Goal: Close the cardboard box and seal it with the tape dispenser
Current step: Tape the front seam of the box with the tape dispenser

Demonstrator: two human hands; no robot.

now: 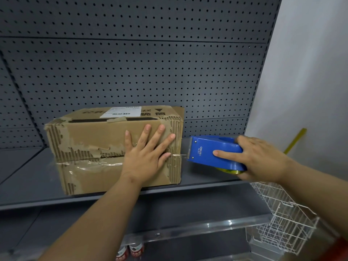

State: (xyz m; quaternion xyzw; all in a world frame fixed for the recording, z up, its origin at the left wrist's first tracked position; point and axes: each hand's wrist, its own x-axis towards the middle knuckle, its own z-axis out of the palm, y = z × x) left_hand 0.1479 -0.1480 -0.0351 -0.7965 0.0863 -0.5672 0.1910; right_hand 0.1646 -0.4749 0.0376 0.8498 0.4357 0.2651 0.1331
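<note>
Grey pegboard backing [131,59] behind a grey metal shelf [28,178], white wall [310,72] at right. Head view, 1 frame.

Worn cardboard box [90,136] on the shelf, lying on its side, flaps closed and facing forward, seam running horizontally across the front. Torn outer paper and exposed corrugation along the edges. White shipping label [121,111] on the top face. Clear tape [90,163] wrinkled along the seam, from the left portion toward the right edge.

Left hand [146,157] flat against the front face near the right end, fingers spread and released, palm over the seam, gripping nothing.

Blue tape dispenser [209,153] just beside the box's right edge, cutter end toward the box, a short strip of tape bridging the gap to the corner. Yellowish tape roll [230,171] partly visible under the blue housing.

Right hand [261,159] wrapped around the dispenser's rear, index finger extended along its side, remaining fingers curled over the top and back.

White wire basket [282,219] below at right, hanging by the lower shelf. 2 bottle tops [130,251] at the bottom edge, blurred. Yellow stick-like object [295,140] against the wall, identity unclear.
</note>
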